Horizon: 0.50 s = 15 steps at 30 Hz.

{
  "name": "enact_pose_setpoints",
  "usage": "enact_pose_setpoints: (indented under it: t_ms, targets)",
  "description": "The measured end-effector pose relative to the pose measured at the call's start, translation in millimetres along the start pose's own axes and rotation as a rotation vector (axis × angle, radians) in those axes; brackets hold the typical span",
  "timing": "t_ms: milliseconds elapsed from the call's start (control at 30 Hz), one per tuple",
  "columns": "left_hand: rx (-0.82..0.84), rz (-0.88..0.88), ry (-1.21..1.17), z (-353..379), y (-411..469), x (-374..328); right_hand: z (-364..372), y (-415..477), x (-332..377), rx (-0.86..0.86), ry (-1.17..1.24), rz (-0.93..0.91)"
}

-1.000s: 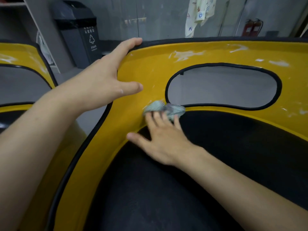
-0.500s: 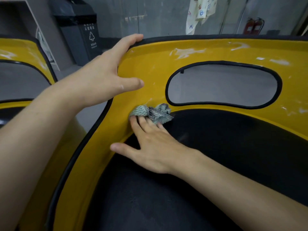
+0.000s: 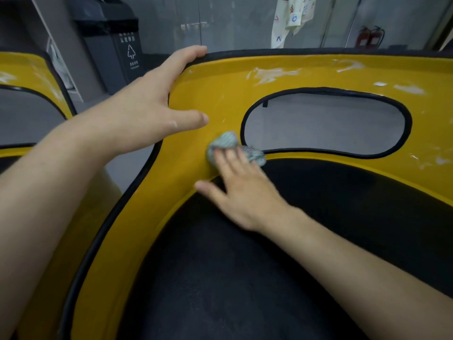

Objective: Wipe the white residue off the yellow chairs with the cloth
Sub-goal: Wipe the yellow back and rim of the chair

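Observation:
A yellow chair (image 3: 220, 94) with black edging and a black seat pad (image 3: 245, 266) fills the view. White residue (image 3: 274, 74) streaks its upper back, with more smears at the right (image 3: 431, 161). My right hand (image 3: 245, 192) presses a crumpled grey-green cloth (image 3: 224, 144) flat against the yellow back, just left of the oval cut-out (image 3: 326, 123). My left hand (image 3: 147, 104) grips the chair's top left edge, fingers over the black rim and thumb on the yellow face.
A second yellow chair (image 3: 27, 74) with white smears stands at the left. Behind are a dark waste bin (image 3: 117, 40), a shelf unit, a hanging patterned cloth (image 3: 291, 18) and red fire extinguishers (image 3: 370, 36) by a grey wall.
My right hand slid the cloth left and down along the yellow back, then back up and right toward the cut-out's lower left corner. My left hand kept its grip.

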<state>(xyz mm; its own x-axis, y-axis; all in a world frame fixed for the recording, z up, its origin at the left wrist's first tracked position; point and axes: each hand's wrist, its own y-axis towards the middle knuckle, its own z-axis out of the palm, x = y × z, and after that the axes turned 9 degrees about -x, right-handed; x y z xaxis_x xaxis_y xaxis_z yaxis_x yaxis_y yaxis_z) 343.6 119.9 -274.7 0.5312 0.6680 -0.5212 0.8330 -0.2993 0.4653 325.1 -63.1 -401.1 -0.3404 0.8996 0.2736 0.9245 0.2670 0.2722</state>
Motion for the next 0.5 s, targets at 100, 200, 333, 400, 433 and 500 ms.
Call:
enact_pose_setpoints:
  t_ms: [100, 200, 333, 400, 433, 500]
  targets:
    - [-0.002, 0.007, 0.011, 0, 0, -1, -1, -1, 11, 0.027, 0.099, 0.057]
    - [0.0, 0.005, -0.001, -1, 0, -1, 1, -38, 53, 0.204, 0.089, -0.199]
    - [0.007, -0.004, -0.023, 0, -1, -3, -1, -20, 21, 0.208, -0.033, -0.106]
    - [0.006, 0.001, -0.024, 0, -2, -4, -7, -1, -3, 0.145, -0.056, 0.041]
    - [0.005, 0.003, -0.024, 0, -2, -4, -7, 2, -6, 0.123, -0.05, 0.067]
    - [0.003, -0.001, -0.037, 0, -3, -5, -6, -9, 14, 0.171, 0.004, 0.004]
